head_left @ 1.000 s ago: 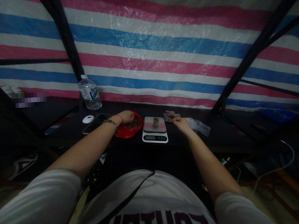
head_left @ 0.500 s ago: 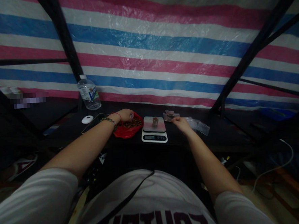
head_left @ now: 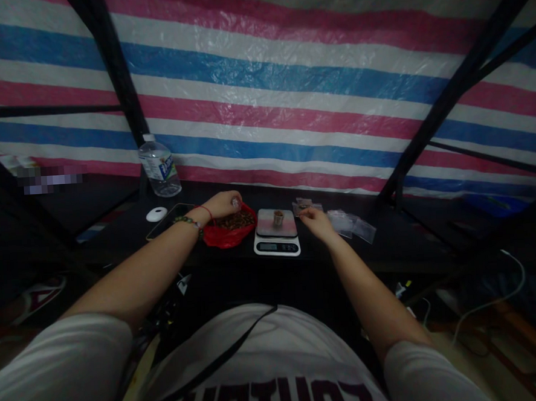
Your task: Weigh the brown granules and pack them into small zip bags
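Note:
My left hand point(head_left: 223, 205) is closed above the back left rim of a red plastic bag point(head_left: 227, 238), with a small shiny thing point(head_left: 236, 201) at its fingers that I cannot make out. Small brown pieces point(head_left: 237, 221) fill the open bag. Right of it, a white kitchen scale point(head_left: 277, 246) carries a little cup point(head_left: 278, 217) with brown contents on its plate. My right hand point(head_left: 317, 223) is beside the scale's right edge, its fingers drawn together; what they hold, if anything, is too small to tell. Filled small plastic bags point(head_left: 303, 202) lie just behind these fingers.
Flat clear zip bags point(head_left: 348, 223) lie right of my right hand. On the left are a phone point(head_left: 160, 226), a white round object point(head_left: 157, 214) and a large clear bottle point(head_left: 160, 168). Black frame posts point(head_left: 115, 70) stand before a striped plastic sheet point(head_left: 265, 92).
My left hand has lifted slightly and shifted a little left over the red bag. My right hand has moved left, off the small filled bags and closer to the scale.

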{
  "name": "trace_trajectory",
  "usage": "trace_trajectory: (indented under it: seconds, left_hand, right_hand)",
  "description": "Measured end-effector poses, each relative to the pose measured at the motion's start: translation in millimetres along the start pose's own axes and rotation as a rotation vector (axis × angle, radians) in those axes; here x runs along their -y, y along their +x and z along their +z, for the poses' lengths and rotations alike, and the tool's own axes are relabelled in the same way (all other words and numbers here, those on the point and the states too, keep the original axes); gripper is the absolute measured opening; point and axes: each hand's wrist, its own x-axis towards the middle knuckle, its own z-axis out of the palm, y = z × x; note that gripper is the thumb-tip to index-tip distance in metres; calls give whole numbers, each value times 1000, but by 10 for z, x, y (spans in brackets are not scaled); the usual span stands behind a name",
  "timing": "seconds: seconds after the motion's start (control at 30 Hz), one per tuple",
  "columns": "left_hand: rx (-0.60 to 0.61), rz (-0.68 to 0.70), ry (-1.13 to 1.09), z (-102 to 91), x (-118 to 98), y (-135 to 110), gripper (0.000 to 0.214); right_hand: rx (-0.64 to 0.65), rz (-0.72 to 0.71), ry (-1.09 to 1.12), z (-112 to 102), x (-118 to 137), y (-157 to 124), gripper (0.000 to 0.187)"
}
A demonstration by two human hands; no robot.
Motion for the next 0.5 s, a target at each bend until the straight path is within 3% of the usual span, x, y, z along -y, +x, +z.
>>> trace_trajectory:
  seconds: [0.1,0.27,0.5]
  left_hand:
    - [-102,41,-265,49,-89,-74,42]
    - [-161,15,-650,167,-346,-274,61]
    - [-208,-62,-783,422,-557,-423,40]
  right_hand:
    - [17,-104,-24,110,170,5,33]
    - [58,-209,-106,286,433,52,49]
    - [88,-108,-69,389,514,119,33]
